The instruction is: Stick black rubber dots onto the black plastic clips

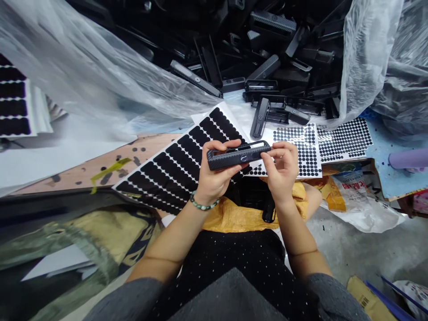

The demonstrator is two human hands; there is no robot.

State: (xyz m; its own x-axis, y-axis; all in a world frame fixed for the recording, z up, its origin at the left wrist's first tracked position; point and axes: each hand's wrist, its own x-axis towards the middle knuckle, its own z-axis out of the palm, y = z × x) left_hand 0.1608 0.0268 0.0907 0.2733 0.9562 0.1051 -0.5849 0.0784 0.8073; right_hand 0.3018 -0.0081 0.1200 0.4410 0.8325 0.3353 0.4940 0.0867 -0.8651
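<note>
A long black plastic housing [234, 157] with a textured surface and an open slot is held up in front of me, roughly level. My left hand [216, 171] wraps round its left end, thumb and fingers on opposite sides. At its right end, my right hand [281, 167] pinches with thumb and fingertips; whether a small piece is also between them is too small to tell. Under the hands lies a sheet of large black stickers [174, 165], and to the right a sheet of small round black dots [306, 151]. One loose housing [260, 118] rests just beyond.
Many black housings [267, 67] are heaped at the back, edged by clear plastic film [366, 58]. A second dot sheet [346, 140] and a purple roll [408, 158] are on the right. A yellow bag [234, 216] with a black part lies on the lap.
</note>
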